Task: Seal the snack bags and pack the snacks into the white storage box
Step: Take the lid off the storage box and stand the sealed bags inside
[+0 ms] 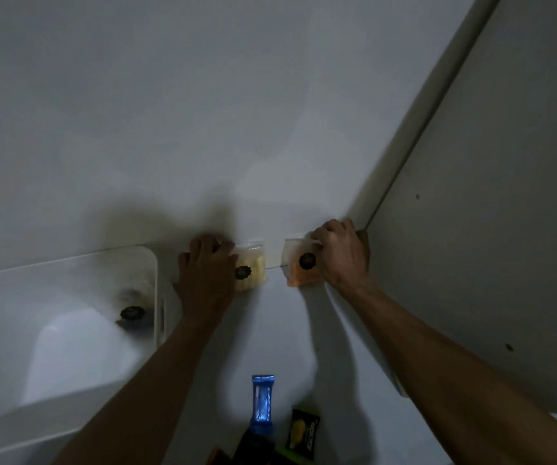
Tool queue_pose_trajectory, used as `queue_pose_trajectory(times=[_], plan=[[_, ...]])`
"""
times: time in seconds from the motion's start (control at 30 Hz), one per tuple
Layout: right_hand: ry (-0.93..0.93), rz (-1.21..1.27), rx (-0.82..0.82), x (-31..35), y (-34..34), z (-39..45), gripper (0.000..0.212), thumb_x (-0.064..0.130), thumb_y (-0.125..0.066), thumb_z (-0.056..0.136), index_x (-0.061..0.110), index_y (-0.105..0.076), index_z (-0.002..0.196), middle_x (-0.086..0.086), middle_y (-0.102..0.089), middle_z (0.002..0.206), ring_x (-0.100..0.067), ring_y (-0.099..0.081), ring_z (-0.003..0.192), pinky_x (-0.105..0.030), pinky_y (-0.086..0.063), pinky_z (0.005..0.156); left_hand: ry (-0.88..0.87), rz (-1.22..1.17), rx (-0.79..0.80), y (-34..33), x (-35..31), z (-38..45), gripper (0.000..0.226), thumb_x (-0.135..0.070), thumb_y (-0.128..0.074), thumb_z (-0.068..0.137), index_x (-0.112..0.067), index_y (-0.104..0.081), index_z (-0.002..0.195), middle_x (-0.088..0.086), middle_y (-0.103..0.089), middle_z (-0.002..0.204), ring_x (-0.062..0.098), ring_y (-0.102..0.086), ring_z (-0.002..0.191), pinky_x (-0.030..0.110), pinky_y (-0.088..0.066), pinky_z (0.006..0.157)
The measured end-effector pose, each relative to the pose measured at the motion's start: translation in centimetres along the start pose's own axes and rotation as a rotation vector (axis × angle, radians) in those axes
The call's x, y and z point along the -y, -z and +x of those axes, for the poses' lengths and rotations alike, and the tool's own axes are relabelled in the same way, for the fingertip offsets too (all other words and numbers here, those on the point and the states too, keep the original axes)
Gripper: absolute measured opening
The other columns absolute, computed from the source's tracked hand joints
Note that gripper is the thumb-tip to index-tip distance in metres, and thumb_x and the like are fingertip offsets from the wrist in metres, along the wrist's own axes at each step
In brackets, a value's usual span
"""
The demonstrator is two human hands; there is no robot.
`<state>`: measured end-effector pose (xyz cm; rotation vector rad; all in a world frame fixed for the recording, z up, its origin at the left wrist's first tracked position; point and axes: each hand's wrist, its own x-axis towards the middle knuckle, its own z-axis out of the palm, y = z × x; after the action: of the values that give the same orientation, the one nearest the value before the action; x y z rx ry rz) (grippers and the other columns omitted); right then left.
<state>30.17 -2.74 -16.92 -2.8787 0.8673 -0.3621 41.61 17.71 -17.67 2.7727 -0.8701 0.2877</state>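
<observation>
1. Head view: the left hand [208, 273] lies spread over a small clear plastic bag of pale yellow snack pieces [252, 268], just right of the white plastic storage box [69, 263]. Fingers cover its near edge; a grip isn't visible.
2. Further right of the box, the right hand [342, 253] is curled on the top corner of a second clear bag with orange contents [299, 268], fingers closed on the plastic.
3. Inside the box, by its right wall, sits a dark-labelled pouch [132, 313], already packed.
4. Right of the box and nearer the camera, a blue foil wrapper [262, 399] and a black-and-yellow packet [304, 431] wait on the pale worktop [304, 347].
5. My read: sealing comes first. Pinch each strip end to end, squeeze air out, then lift into the box.
</observation>
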Motion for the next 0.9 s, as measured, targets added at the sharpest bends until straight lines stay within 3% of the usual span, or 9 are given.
queue_pose_trajectory(times=[0.4, 0.6, 0.7, 0.77, 0.83, 0.9], plan=[[0.128, -0.077, 0.016, -0.3, 0.1, -0.2, 0.014, 0.022, -0.071, 0.067, 0.013, -0.073, 0.078, -0.006, -0.066, 0.086, -0.032, -0.060, 0.083, -0.039, -0.043, 0.066, -0.061, 0.047, -0.053, -0.1, -0.2, -0.4, 0.008, -0.017, -0.073, 0.078, -0.013, -0.071, 0.084, 0.010, -0.058, 0.090, 0.036, -0.055, 0.091, 0.043, -0.041, 0.071], [0.217, -0.113, 0.035, -1.3, 0.3, -1.3, 0.012, 0.022, -0.068, 0.080, 0.018, -0.068, 0.090, 0.000, -0.068, 0.099, -0.028, -0.056, 0.096, -0.038, -0.044, 0.073, -0.119, 0.038, -0.010, 0.7, -0.4, -1.9, 0.015, -0.024, -0.073, 0.076, -0.014, -0.069, 0.087, 0.007, -0.062, 0.100, 0.033, -0.054, 0.096, 0.043, -0.037, 0.076], [0.205, -0.088, 0.100, -1.3, 1.0, -1.7, 0.014, 0.017, -0.063, 0.083, 0.017, -0.063, 0.097, -0.003, -0.070, 0.092, -0.029, -0.055, 0.101, -0.039, -0.043, 0.077, -0.133, 0.011, 0.037, 1.1, -0.3, -2.2, 0.015, -0.023, -0.073, 0.077, -0.017, -0.065, 0.088, 0.005, -0.068, 0.088, 0.030, -0.058, 0.092, 0.042, -0.033, 0.080], [0.192, -0.046, 0.152, -1.0, 1.7, -2.0, 0.026, 0.015, -0.059, 0.086, 0.016, -0.060, 0.113, -0.007, -0.070, 0.100, -0.031, -0.054, 0.108, -0.040, -0.042, 0.081, -0.120, -0.011, 0.062, 1.4, -0.5, -2.3, 0.021, -0.020, -0.074, 0.076, -0.019, -0.064, 0.095, 0.005, -0.071, 0.085, 0.030, -0.060, 0.092, 0.041, -0.032, 0.082], [0.201, -0.073, 0.196, -0.9, 2.3, -2.3, 0.031, 0.021, -0.056, 0.090, 0.018, -0.061, 0.120, -0.005, -0.069, 0.109, -0.028, -0.050, 0.115, -0.040, -0.042, 0.085, -0.135, -0.025, 0.106, 1.8, -0.6, -2.2, 0.030, -0.018, -0.075, 0.076, -0.017, -0.067, 0.105, 0.007, -0.073, 0.090, 0.031, -0.059, 0.097, 0.042, -0.032, 0.083], [0.208, -0.107, 0.235, -0.6, 3.2, -3.0, 0.026, 0.026, -0.054, 0.092, 0.021, -0.066, 0.115, -0.002, -0.068, 0.110, -0.026, -0.048, 0.115, -0.037, -0.040, 0.084, -0.162, -0.015, 0.149, 2.7, -0.8, -2.4, 0.026, -0.019, -0.073, 0.080, -0.014, -0.071, 0.105, 0.009, -0.072, 0.094, 0.033, -0.057, 0.101, 0.042, -0.032, 0.084]])
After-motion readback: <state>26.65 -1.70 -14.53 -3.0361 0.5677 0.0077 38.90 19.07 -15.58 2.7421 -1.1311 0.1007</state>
